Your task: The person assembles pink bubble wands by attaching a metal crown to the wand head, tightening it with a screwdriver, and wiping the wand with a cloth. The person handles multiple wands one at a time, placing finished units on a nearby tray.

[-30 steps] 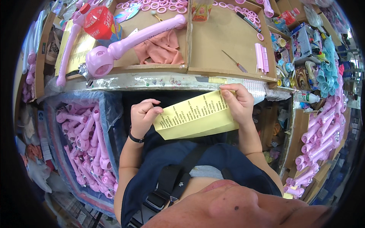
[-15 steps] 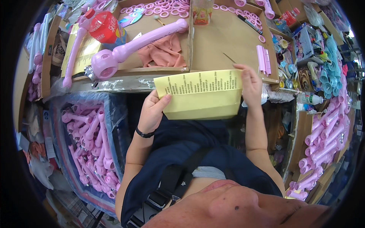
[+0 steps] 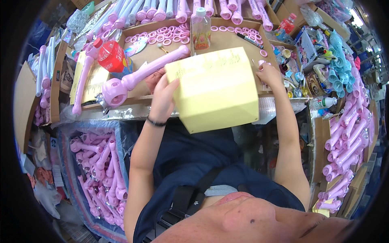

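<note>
I hold a large yellow paper sheet (image 3: 214, 91) up over the cardboard work table (image 3: 237, 42), its blank back toward me. My left hand (image 3: 164, 97) grips the sheet's left edge, a black band on that wrist. My right hand (image 3: 268, 74) holds its upper right corner. A long pink toy wand (image 3: 139, 77) lies on the table just left of my left hand. Behind the sheet lies a row of small pink rings (image 3: 158, 37) and a clear bottle (image 3: 201, 28).
A red-capped container (image 3: 110, 56) and yellow papers (image 3: 94, 81) sit at the left. Bins of pink wand parts stand at my lower left (image 3: 99, 170) and right (image 3: 344, 141). Assorted bottles and blue clutter (image 3: 324, 60) crowd the right side.
The yellow sheet has risen from my lap to over the table and flipped, so its printed side now faces away. Both hands moved forward with it.
</note>
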Action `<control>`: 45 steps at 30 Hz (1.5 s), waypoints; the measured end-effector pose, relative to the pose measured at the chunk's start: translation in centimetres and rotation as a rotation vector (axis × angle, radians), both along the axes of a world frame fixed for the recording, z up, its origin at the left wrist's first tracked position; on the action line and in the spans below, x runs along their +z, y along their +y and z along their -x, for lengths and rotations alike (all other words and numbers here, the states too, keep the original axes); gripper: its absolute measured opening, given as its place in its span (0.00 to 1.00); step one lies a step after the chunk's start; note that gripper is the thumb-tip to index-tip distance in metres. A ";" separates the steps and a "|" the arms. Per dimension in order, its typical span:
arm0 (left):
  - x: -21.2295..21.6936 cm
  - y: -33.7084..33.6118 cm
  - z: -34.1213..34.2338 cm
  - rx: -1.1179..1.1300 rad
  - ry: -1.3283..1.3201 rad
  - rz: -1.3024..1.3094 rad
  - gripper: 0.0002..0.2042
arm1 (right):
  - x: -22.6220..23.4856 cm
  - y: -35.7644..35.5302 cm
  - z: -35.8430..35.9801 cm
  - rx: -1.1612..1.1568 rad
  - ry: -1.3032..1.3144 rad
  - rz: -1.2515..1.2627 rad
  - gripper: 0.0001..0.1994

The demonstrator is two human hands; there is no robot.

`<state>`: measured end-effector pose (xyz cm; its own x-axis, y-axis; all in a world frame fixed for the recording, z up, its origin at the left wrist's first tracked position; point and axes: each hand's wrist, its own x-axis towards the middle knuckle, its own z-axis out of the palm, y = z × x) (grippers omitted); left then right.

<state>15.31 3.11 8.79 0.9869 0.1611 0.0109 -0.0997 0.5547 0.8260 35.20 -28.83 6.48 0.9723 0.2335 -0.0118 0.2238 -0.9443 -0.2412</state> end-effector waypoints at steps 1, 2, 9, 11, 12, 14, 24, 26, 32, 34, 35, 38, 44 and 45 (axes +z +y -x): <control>-0.3 -0.4 -2.8 -0.023 0.035 -0.004 0.17 | 0.3 -0.2 0.1 -0.044 -0.076 -0.118 0.16; -0.7 -0.8 -5.4 -0.095 0.015 -0.042 0.16 | 0.7 -0.4 0.2 -0.109 -0.129 -0.225 0.16; -5.1 -4.8 -15.6 0.117 0.058 -1.303 0.25 | 2.6 0.8 2.8 0.171 -0.294 -0.655 0.11; -5.8 -5.5 -15.4 0.055 0.236 -1.555 0.29 | 3.1 2.6 1.7 0.242 -0.192 -0.608 0.14; -6.1 -5.8 -15.1 0.014 0.227 -1.648 0.27 | 3.4 3.8 0.7 0.294 -0.156 -0.590 0.15; -6.4 -6.1 -14.7 0.018 0.170 -1.872 0.22 | 3.9 7.7 -2.2 0.303 -0.098 -0.552 0.19; -7.5 -6.5 -15.0 0.209 0.196 -1.858 0.08 | 2.2 23.6 -6.4 0.275 -0.235 -0.980 0.49; -7.7 -6.7 -15.2 0.242 0.237 -1.836 0.08 | 2.7 21.8 -6.9 0.216 -0.223 -1.084 0.45; -7.9 -6.9 -15.5 0.195 0.243 -1.752 0.10 | 5.2 11.5 -6.0 0.234 -0.433 -0.958 0.40; -7.9 -6.9 -15.6 0.204 0.244 -1.718 0.10 | 4.8 8.7 -4.5 0.151 -0.427 -0.841 0.40; -7.8 -6.9 -15.6 0.214 0.244 -1.706 0.10 | 4.4 7.7 -3.7 0.098 -0.372 -0.803 0.40; -7.2 -7.0 -15.6 0.214 0.256 -1.685 0.10 | 3.0 6.7 -1.9 0.055 -0.365 -0.770 0.40; -3.7 -6.4 -11.6 0.441 -0.169 -1.642 0.19 | 2.7 8.5 0.3 0.214 -1.059 -0.399 0.33; -3.0 -6.2 -10.1 0.532 -0.342 -1.539 0.17 | 2.8 9.1 0.4 0.349 -1.080 -0.362 0.31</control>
<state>25.40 -3.06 5.75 0.7475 0.0906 0.6580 -0.2777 -0.8573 0.4336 34.83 -19.73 9.24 0.3216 0.3088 0.8951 0.7061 -0.7081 -0.0095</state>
